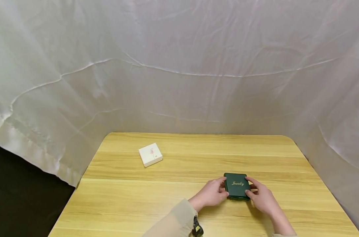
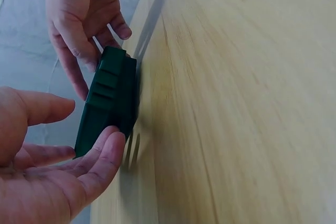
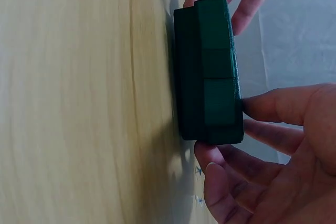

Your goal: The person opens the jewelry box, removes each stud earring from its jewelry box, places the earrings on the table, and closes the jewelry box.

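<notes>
A dark green jewelry box [image 1: 237,185], with "Jewelry" in gold on its top, is between both hands at the right front of the table. My left hand [image 1: 212,193] holds its left side, fingertips at the far corner and thumb near the front one. On the opposite side my right hand [image 1: 262,197] grips the edge between thumb and fingers. The right wrist view shows the right thumb against the lid of the box [image 3: 218,72] and the fingers below its end. Whether its base touches the wood, I cannot tell. The lid is on.
A small white box [image 1: 151,154] with a pink flower print lies at the back left of the wooden table [image 1: 123,200]. Pale cloth [image 1: 179,95] hangs behind the table and along its sides. A dark watch [image 1: 197,228] is by the left sleeve.
</notes>
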Available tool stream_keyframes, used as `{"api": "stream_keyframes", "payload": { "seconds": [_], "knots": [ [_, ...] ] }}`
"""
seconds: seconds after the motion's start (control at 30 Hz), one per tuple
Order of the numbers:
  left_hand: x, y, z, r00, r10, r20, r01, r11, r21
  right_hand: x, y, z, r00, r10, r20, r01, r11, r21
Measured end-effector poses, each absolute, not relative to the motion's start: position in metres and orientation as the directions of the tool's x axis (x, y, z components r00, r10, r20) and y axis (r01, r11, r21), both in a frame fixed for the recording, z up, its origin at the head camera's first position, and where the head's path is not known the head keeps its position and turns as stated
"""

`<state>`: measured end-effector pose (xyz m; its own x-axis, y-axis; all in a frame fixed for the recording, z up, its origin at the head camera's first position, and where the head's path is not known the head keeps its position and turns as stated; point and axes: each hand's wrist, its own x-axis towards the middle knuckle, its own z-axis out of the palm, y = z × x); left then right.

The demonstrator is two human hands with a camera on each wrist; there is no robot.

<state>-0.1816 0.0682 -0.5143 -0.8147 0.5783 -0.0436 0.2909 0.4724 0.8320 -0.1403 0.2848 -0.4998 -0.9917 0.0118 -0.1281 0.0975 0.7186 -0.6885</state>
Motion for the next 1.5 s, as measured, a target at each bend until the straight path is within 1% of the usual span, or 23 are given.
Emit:
{"api": "stream_keyframes", "payload": {
  "seconds": [0.23, 0.63, 0.87, 1.0, 1.17, 1.3, 1.4, 1.5],
  "knots": [
    [-0.182, 0.073, -0.513, -0.807, 0.586, -0.074, 0.255, 0.459, 0.851, -0.141, 0.290, -0.501, -0.990, 0.019, -0.138, 0.109, 0.723, -0.683],
    [-0.185, 0.077, -0.513, -0.793, 0.602, -0.095, 0.261, 0.476, 0.840, -0.140, 0.292, -0.499, -0.990, 0.018, -0.143, 0.111, 0.730, -0.674],
    [-0.186, 0.077, -0.516, -0.790, 0.607, -0.082, 0.291, 0.490, 0.822, -0.141, 0.291, -0.498, -0.988, 0.019, -0.153, 0.117, 0.738, -0.665],
    [-0.186, 0.077, -0.516, -0.794, 0.601, -0.091, 0.271, 0.483, 0.833, -0.141, 0.292, -0.498, -0.988, 0.020, -0.155, 0.120, 0.734, -0.668],
    [-0.185, 0.076, -0.517, -0.812, 0.578, -0.085, 0.247, 0.471, 0.847, -0.141, 0.294, -0.498, -0.988, 0.024, -0.151, 0.119, 0.737, -0.665],
    [-0.186, 0.071, -0.519, -0.836, 0.542, -0.088, 0.203, 0.454, 0.868, -0.141, 0.293, -0.493, -0.990, 0.029, -0.141, 0.116, 0.741, -0.662],
    [-0.187, 0.065, -0.521, -0.852, 0.516, -0.087, 0.180, 0.447, 0.876, -0.141, 0.290, -0.488, -0.992, 0.015, -0.128, 0.095, 0.758, -0.645],
    [-0.189, 0.056, -0.523, -0.867, 0.493, -0.066, 0.188, 0.449, 0.874, -0.142, 0.285, -0.482, -0.995, -0.005, -0.098, 0.057, 0.784, -0.618]
  ]
}}
